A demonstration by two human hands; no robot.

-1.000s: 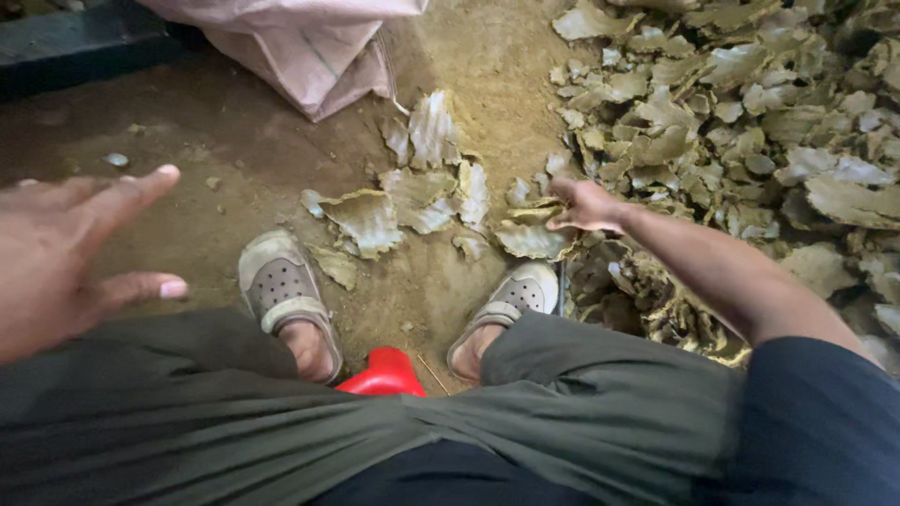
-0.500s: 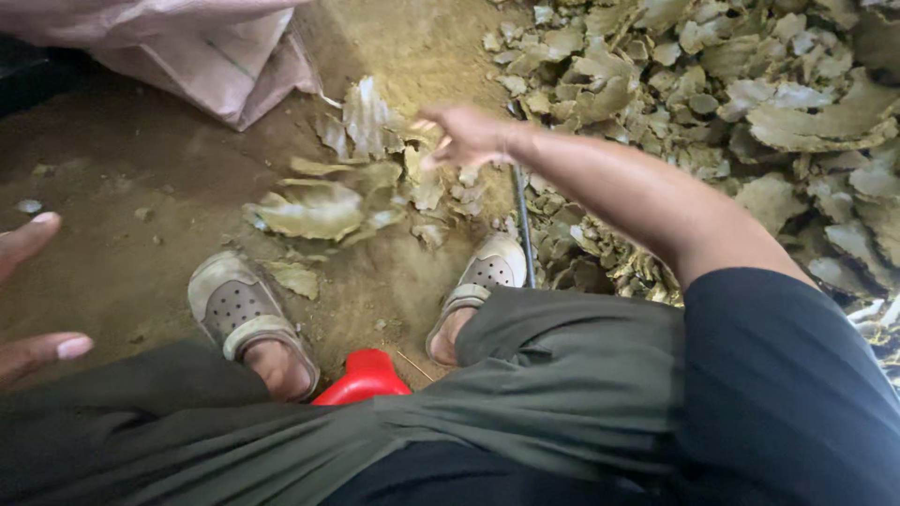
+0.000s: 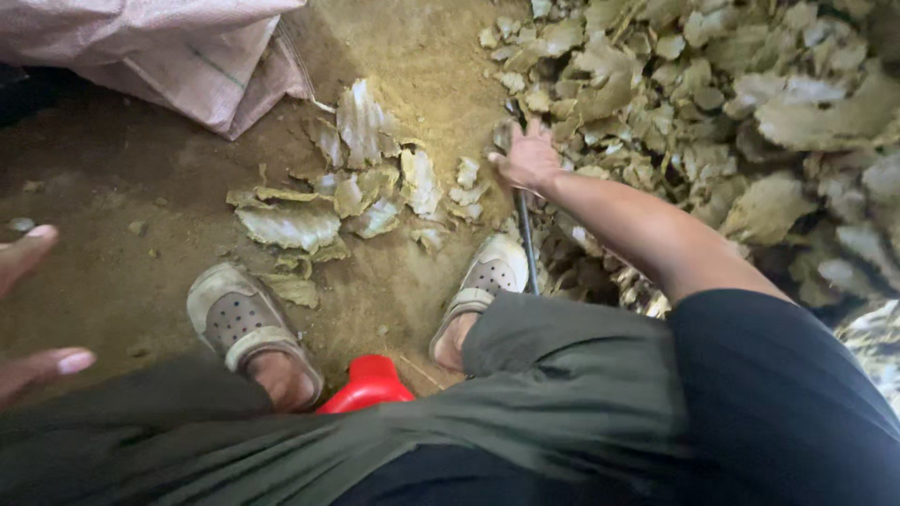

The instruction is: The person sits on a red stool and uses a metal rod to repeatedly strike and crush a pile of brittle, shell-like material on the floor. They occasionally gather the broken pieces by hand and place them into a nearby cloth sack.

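Fingers of right hand (image 3: pixel 531 159) wrap a thin dark rod (image 3: pixel 527 245) beside dried leaves (image 3: pixel 750 103).

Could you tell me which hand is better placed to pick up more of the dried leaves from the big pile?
The right hand: it rests at the edge of the leaf pile. The left hand is spread open far off over bare ground.

tan leaves (image 3: pixel 286 225), red stool (image 3: pixel 367 384), pink sack (image 3: pixel 159 47)
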